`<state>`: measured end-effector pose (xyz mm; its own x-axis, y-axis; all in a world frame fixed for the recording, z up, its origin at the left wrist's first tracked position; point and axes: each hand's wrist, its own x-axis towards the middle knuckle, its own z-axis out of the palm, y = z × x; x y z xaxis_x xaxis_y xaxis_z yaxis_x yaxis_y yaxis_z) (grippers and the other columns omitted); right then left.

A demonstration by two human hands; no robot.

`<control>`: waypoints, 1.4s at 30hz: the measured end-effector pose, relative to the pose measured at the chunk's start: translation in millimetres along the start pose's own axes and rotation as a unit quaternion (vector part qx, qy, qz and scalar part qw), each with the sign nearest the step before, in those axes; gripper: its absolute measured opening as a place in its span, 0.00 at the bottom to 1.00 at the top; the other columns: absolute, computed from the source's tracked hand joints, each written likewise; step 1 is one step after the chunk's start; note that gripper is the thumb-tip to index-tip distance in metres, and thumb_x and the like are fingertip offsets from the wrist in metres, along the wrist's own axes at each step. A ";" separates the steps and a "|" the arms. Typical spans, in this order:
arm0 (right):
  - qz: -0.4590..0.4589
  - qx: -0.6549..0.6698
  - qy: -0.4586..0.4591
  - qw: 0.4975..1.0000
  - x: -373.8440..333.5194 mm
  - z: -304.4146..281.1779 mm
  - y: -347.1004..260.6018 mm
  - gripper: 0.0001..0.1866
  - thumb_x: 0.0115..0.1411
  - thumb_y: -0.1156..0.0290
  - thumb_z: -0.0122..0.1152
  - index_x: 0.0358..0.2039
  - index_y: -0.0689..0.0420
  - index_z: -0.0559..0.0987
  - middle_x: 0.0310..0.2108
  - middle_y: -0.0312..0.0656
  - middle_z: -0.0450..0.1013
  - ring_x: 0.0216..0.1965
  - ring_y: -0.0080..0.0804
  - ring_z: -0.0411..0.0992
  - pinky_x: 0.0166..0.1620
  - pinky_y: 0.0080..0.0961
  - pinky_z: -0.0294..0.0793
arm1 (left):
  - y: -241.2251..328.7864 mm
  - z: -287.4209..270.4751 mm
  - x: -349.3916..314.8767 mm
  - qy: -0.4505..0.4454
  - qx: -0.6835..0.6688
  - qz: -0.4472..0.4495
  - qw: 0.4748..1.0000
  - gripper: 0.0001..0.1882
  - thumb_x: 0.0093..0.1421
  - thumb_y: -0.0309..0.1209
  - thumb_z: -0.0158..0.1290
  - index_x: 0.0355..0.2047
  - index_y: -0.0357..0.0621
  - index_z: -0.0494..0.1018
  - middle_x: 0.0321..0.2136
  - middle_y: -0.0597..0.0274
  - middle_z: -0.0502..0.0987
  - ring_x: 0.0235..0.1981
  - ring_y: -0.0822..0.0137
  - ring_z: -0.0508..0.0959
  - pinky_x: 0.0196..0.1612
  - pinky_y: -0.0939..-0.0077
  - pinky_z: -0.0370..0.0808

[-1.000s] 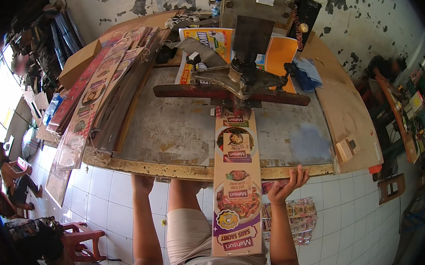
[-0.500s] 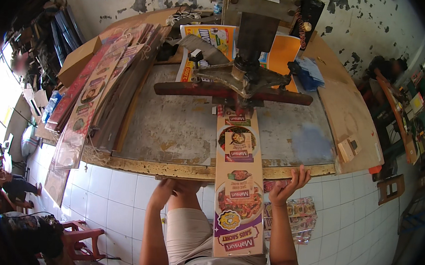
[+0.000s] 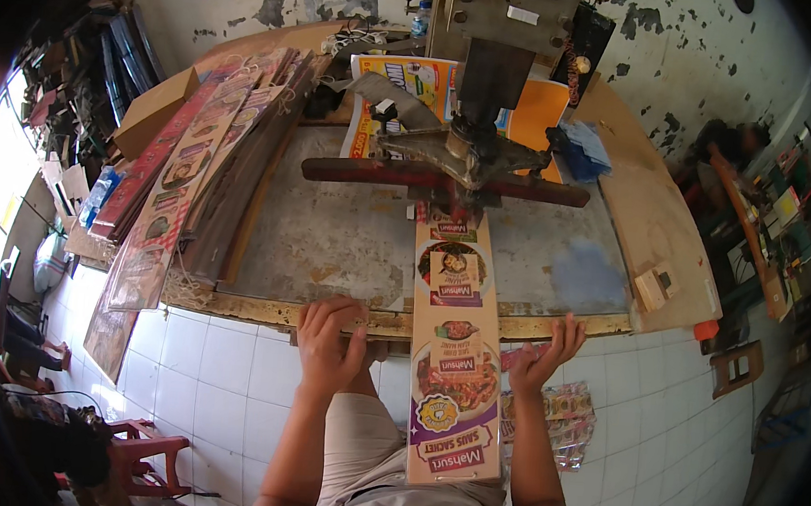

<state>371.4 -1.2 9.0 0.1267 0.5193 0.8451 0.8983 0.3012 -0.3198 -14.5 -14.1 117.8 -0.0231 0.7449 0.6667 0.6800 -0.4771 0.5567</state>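
Observation:
A long printed card strip (image 3: 452,416) with food pictures runs from under the press head (image 3: 459,153) toward my lap, overhanging the near edge of the worktable (image 3: 251,305). My left hand (image 3: 332,337) is at that edge, left of the strip, with its fingers extended over the wooden rim. On the strip's other side, my right hand (image 3: 545,352) is by the rim, fingers loosely bent upward and apart. Neither hand appears to hold anything or touch the strip. Beneath the press bar, the strip's far end is hidden.
Printed strips (image 3: 181,171) lie stacked on the left, some jutting past the edge. A small wooden block (image 3: 655,287) sits on the right. Printed sheets (image 3: 568,415) lie below the table on the right. A red stool (image 3: 147,456) stands lower left; a person (image 3: 728,144) is at far right.
My left hand has risen from below the table's edge onto the rim. My right hand and the strip stay nearly in place; the view has shifted slightly.

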 end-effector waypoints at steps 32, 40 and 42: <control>0.382 0.532 -0.327 0.681 28.7 -106.4 -122.5 0.45 0.76 0.80 0.60 0.86 0.61 0.47 0.51 0.43 0.84 0.45 0.17 0.76 0.51 0.20 0.77 | 9.3 5.4 4.0 0.033 0.080 0.015 0.996 0.14 0.65 0.32 0.64 0.50 0.47 0.84 0.53 0.61 0.87 0.57 0.55 0.83 0.63 0.56 0.70; 0.404 0.535 -0.313 0.673 47.6 -70.0 -111.1 0.43 0.77 0.80 0.60 0.86 0.61 0.51 0.45 0.38 0.84 0.43 0.15 0.75 0.51 0.18 0.74 | 21.5 -0.8 64.8 -0.117 0.001 0.093 0.989 0.14 0.65 0.34 0.66 0.50 0.46 0.84 0.53 0.59 0.86 0.55 0.53 0.82 0.63 0.52 0.71; 0.406 0.537 -0.311 0.671 51.1 -67.6 -109.9 0.42 0.77 0.80 0.60 0.86 0.61 0.52 0.46 0.39 0.84 0.44 0.15 0.76 0.52 0.17 0.74 | 23.0 5.7 73.6 -0.132 -0.016 0.094 0.987 0.16 0.65 0.35 0.67 0.52 0.46 0.84 0.55 0.58 0.85 0.58 0.51 0.81 0.66 0.51 0.70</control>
<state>307.6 -61.9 116.3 -0.1081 0.9937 -0.0303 -0.2245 -0.0541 -0.9730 3.6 32.4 176.9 0.2964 0.7354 0.6094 0.6303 -0.6300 0.4536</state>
